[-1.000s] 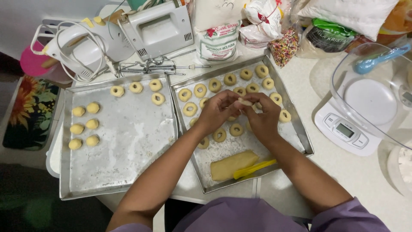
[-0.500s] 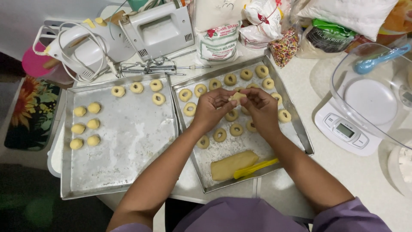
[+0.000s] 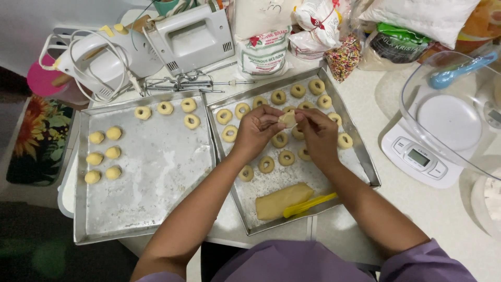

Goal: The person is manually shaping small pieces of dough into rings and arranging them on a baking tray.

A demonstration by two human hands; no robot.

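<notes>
I look down on a pale desk (image 3: pixel 443 209) crowded with two floured baking trays, a hand mixer (image 3: pixel 190 36) and a kitchen scale (image 3: pixel 417 156). Over the right tray (image 3: pixel 360 156), among dough rings, my left hand (image 3: pixel 258 128) and right hand (image 3: pixel 318 133) meet, each grip pinching a small dough piece (image 3: pixel 287 119) between fingertips. A dough block (image 3: pixel 282 201) lies near the tray's front edge.

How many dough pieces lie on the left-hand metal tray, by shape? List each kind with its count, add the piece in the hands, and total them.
Pale yellow ring-shaped dough pieces: 4
Pale yellow round dough balls: 6
Flattened pale dough piece pinched between left hand and right hand: 1
Total: 11
</notes>
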